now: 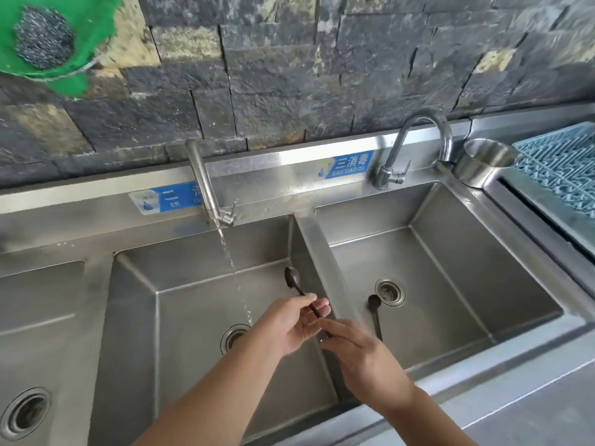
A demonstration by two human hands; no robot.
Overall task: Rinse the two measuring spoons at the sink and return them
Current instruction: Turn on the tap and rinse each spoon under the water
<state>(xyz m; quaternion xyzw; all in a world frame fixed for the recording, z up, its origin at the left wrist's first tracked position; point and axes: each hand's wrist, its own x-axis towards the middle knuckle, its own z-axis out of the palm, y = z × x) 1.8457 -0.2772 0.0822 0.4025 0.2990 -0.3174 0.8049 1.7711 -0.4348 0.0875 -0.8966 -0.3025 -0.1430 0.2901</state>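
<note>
- Water [229, 252] runs in a thin stream from the middle tap [206, 185] into the middle basin [180, 317]; your hands sit just right of that stream, over the divider [317, 249] between basins.
- Your left hand [289, 323] pinches the handle of the first spoon [297, 286], bowl pointing up and away toward the back wall of the basin. The bowl looks beside the stream, not under it, so shift it left until the water strikes the hollow.
- Your right hand [357, 352] is loosely curled with its fingertips at the lower end of that same handle; whether it truly grips or only steadies, I cannot tell. Use it to rub the bowl clean, or free it for the other spoon.
- The second spoon [375, 313] lies on the floor of the right basin [483, 268], bowl just beside the drain [390, 291], handle toward you. No hand touches it.
- Turn the held spoon so both faces meet the water, and keep your pinch firm, since a wet handle will likely slip.
</note>
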